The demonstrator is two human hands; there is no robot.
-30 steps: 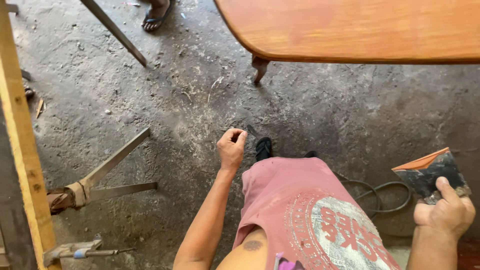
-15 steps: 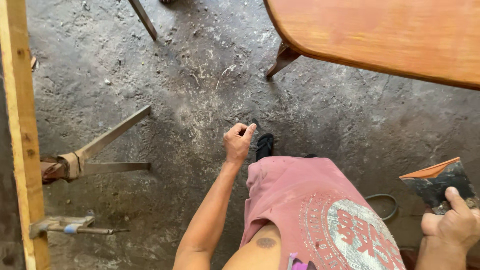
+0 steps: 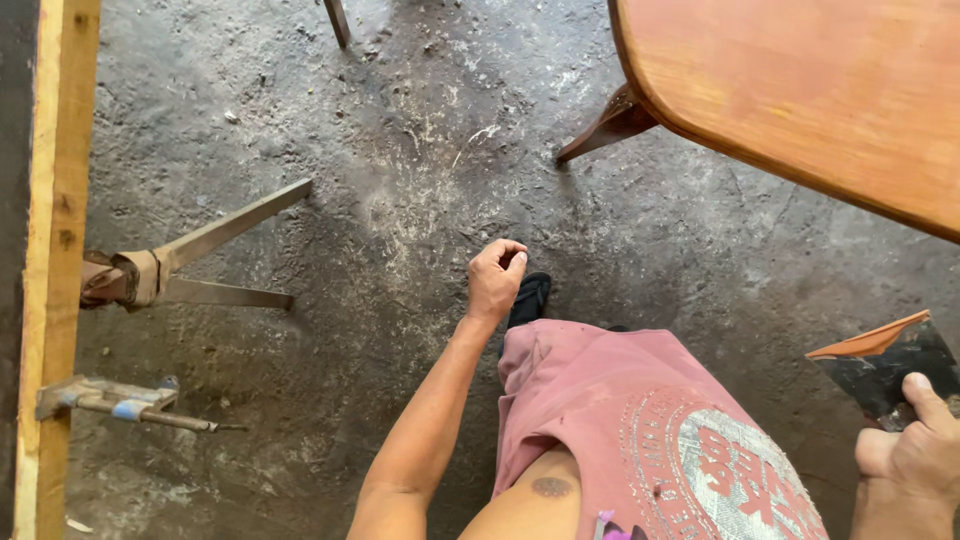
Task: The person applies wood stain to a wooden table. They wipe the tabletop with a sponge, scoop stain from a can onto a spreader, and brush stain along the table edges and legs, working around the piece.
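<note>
Gripping dark scraper blade [image 3: 885, 365], right hand [image 3: 910, 455]; left hand [image 3: 495, 280] fisted.

A rough concrete floor [image 3: 300, 120] fills most of the view, grey and pitted, with pale scuffs and dusty scratches across its middle. At the upper right stands a wooden table with a smooth, reddish-brown rounded top [image 3: 800, 90]; one dark splayed leg [image 3: 608, 125] shows beneath its edge and meets the floor. Along the left edge runs an upright, unfinished yellow timber plank [image 3: 55, 250]. Two flat metal bars [image 3: 215, 250], bound with worn tape at the plank, spread outward just above the floor. Lower down, a small metal clamp [image 3: 110, 400] juts from the same plank. Soft daylight falls evenly, with faint shadows under the table.
</note>
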